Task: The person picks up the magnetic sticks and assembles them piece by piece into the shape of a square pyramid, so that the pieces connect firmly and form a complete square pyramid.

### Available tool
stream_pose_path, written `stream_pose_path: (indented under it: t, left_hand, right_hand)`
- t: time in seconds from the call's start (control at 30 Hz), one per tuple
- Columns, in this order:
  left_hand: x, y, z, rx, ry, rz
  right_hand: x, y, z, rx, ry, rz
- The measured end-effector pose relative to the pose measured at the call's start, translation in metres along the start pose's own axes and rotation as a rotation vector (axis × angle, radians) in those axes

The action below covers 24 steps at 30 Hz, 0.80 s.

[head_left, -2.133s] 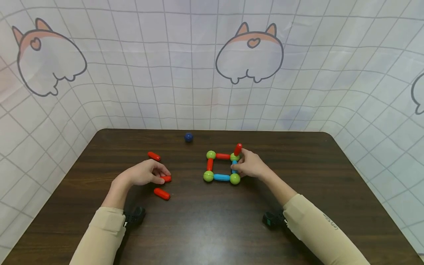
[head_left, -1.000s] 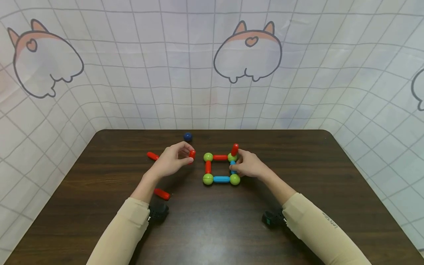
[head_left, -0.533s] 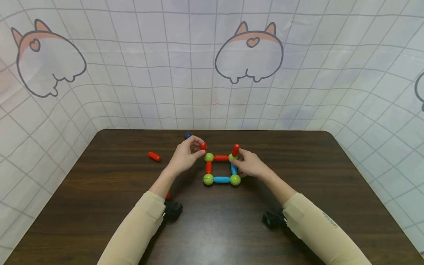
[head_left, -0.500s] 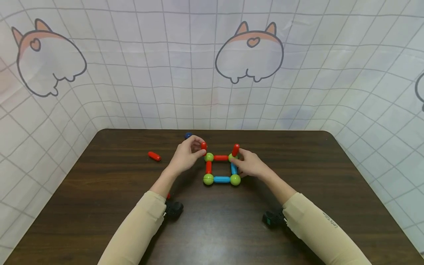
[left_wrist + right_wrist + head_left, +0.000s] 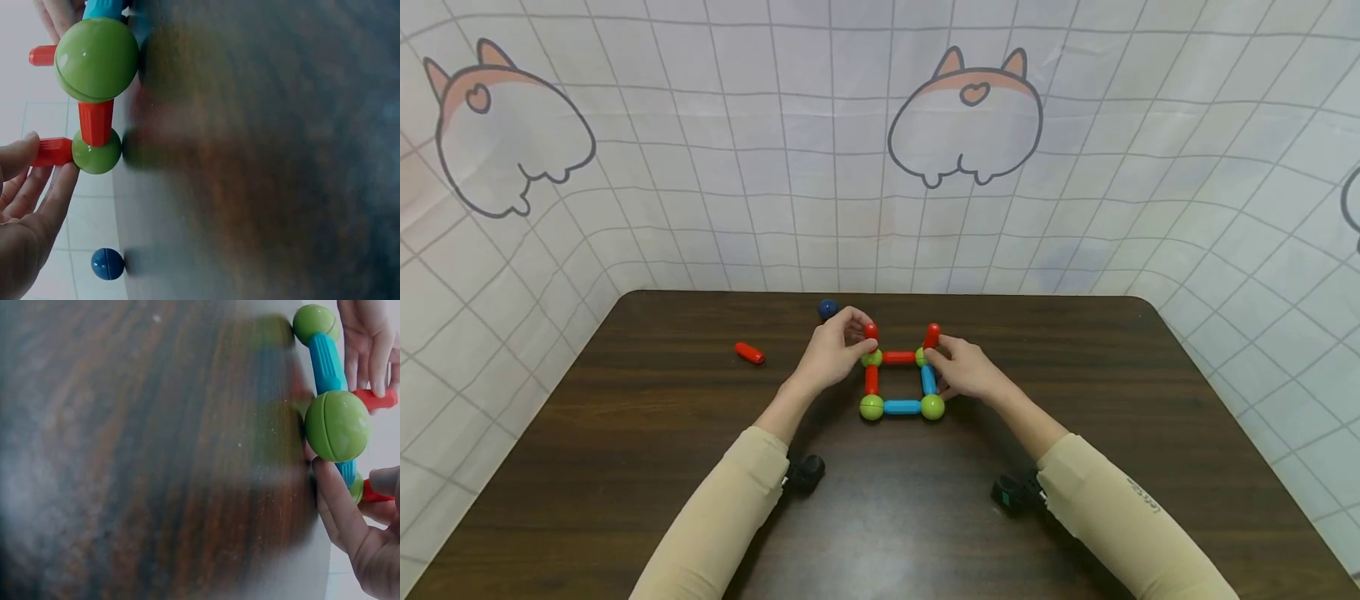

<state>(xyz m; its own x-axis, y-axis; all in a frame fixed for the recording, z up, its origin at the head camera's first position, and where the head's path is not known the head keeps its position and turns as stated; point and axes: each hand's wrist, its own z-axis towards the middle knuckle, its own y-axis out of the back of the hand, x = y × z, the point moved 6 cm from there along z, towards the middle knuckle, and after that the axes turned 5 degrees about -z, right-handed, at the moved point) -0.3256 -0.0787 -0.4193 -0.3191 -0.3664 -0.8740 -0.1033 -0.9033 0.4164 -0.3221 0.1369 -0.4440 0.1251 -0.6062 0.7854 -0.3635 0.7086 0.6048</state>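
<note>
Green balls joined by red and blue rods form a square, a magnetic building frame (image 5: 902,407), flat on the table. My left hand (image 5: 831,350) pinches a red rod (image 5: 871,331) upright between thumb and fingers. In the left wrist view, its lower end meets the far-left green ball (image 5: 97,152), and one fingertip reaches that ball. Another red rod (image 5: 932,335) stands on the far-right ball (image 5: 922,357). My right hand (image 5: 966,367) holds this corner of the frame, its thumb by the ball and fingers (image 5: 340,506) reaching along the blue side rod (image 5: 928,380).
A loose red rod (image 5: 749,352) lies left on the dark wooden table (image 5: 880,517). The blue ball (image 5: 828,309) sits near the far edge, just behind my left hand. A white gridded curtain (image 5: 760,167) surrounds the back and sides.
My left hand picked up a red rod from the left and carried it right to the far-left ball. My right thumb shifted from the blue rod toward the far-right ball.
</note>
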Motion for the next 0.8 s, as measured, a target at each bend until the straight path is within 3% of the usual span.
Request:
stream_pose_path:
  t: [0.57, 0.8]
  left_hand:
    - [0.0018, -0.0007, 0.0015, 0.028, 0.012, 0.002]
    - [0.0062, 0.0013, 0.0018, 0.035, 0.050, -0.008]
  right_hand:
    - [0.0004, -0.0010, 0.0052, -0.031, 0.012, -0.070]
    - [0.0019, -0.0004, 0.0058, -0.037, 0.016, -0.120]
